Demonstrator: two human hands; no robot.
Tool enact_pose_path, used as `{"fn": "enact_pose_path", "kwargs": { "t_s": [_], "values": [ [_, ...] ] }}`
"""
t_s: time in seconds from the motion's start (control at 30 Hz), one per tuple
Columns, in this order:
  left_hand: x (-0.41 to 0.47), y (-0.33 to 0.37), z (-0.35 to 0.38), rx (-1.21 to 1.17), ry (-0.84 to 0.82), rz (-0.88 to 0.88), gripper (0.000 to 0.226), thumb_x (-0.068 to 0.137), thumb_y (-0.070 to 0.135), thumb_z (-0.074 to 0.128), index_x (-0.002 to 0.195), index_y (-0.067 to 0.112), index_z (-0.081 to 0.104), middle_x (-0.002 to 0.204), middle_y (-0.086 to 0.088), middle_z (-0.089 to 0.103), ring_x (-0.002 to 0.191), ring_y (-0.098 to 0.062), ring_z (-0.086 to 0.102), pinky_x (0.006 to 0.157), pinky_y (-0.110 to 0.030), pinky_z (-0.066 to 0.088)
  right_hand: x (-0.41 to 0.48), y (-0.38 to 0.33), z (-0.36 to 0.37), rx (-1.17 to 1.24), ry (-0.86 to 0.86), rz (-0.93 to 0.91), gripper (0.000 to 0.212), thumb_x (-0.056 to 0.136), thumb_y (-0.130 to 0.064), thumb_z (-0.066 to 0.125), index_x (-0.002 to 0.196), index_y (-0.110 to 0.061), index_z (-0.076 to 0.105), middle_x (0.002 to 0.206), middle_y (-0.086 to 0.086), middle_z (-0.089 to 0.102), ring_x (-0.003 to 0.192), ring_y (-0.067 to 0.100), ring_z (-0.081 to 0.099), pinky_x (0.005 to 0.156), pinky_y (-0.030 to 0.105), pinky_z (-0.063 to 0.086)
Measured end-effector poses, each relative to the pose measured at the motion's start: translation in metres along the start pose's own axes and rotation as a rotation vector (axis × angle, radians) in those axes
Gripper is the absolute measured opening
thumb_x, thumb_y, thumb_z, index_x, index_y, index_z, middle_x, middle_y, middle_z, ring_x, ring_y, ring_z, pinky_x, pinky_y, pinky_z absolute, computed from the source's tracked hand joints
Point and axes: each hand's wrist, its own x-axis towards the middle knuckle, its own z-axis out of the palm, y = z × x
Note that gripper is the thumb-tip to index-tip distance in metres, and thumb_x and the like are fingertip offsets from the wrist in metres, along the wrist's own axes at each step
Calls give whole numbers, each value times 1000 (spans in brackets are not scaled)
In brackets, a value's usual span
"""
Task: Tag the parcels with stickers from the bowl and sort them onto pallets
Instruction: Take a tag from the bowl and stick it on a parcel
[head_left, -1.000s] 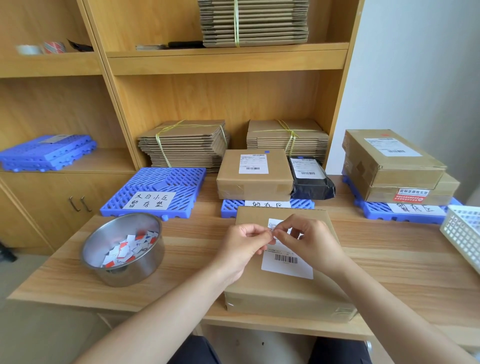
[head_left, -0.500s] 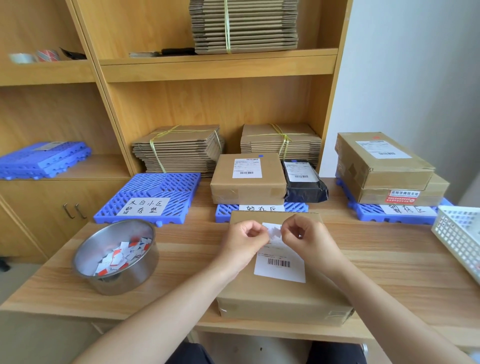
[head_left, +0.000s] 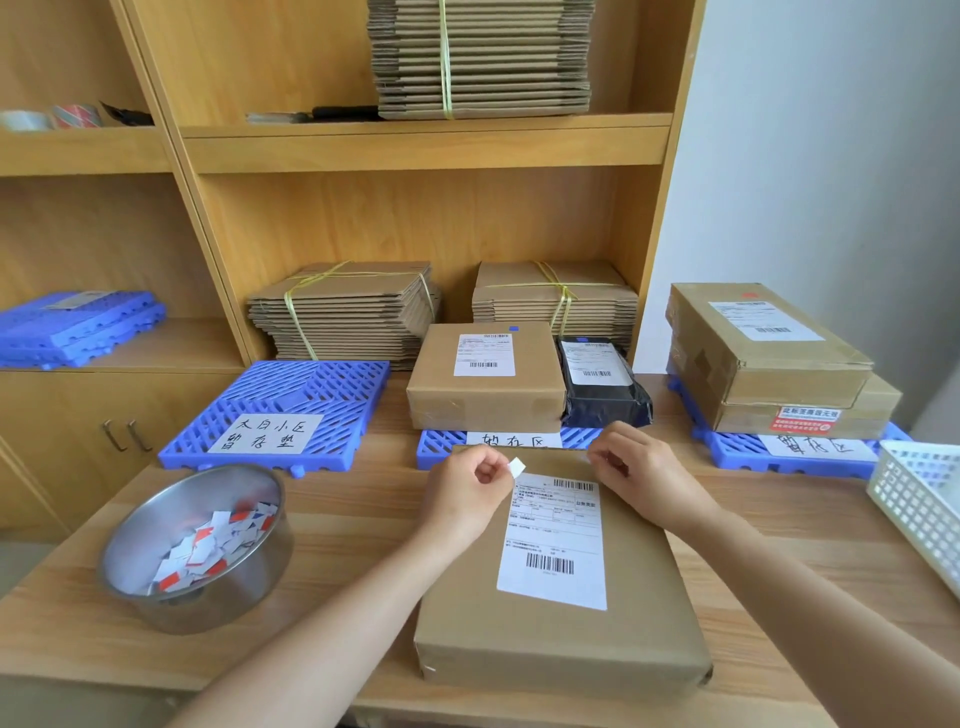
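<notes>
The left hand (head_left: 467, 493) is hovering over the far left corner of the brown parcel (head_left: 561, 649), its grip pinching a small white sticker (head_left: 517, 466) between thumb and forefinger; the right hand (head_left: 644, 478) is hanging over the far right corner with fingers curled, though I cannot tell whether its grip is holding anything; the parcel is lying flat on the table (head_left: 353, 519), label up, just in front of the middle pallet (head_left: 439, 447); the steel bowl (head_left: 171, 509) of loose stickers is sitting to the left, apart from the parcel.
</notes>
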Motion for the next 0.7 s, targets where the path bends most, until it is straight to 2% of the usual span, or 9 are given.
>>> {"fn": "enact_pose_path", "kwargs": {
  "t_s": [0.17,0.3,0.53,0.7],
  "values": [
    [1,-2,-2,-40,14,-31,12,85,13,70,78,22,70,73,13,65,66,6,55,66,-9,43,12,14,1,-95,-129,-221,19,100,-26,54,97,-13,67,94,-3,57,73,20,60,63,38,54],
    [0,-1,-1,-13,6,-20,15,85,13,70,76,24,69,71,13,65,64,5,54,65,-9,42,15,23,0,-134,-173,-256,25,102,-31,49,103,-16,69,99,-3,59,76,26,62,63,42,55],
    [0,0,-1,-8,6,-21,10,85,11,70,78,19,71,70,13,64,63,5,53,65,-9,41,18,20,-3,-103,-193,-273,28,102,-32,50,98,-17,74,94,-3,64,76,23,64,65,37,55],
    [-1,1,-1,-6,16,-27,8,85,12,70,80,17,72,72,12,65,63,6,53,65,-9,42,19,19,-4,-88,-190,-268,12,95,-19,64,99,-19,76,92,-4,65,73,19,64,64,33,54]
  ]
}}
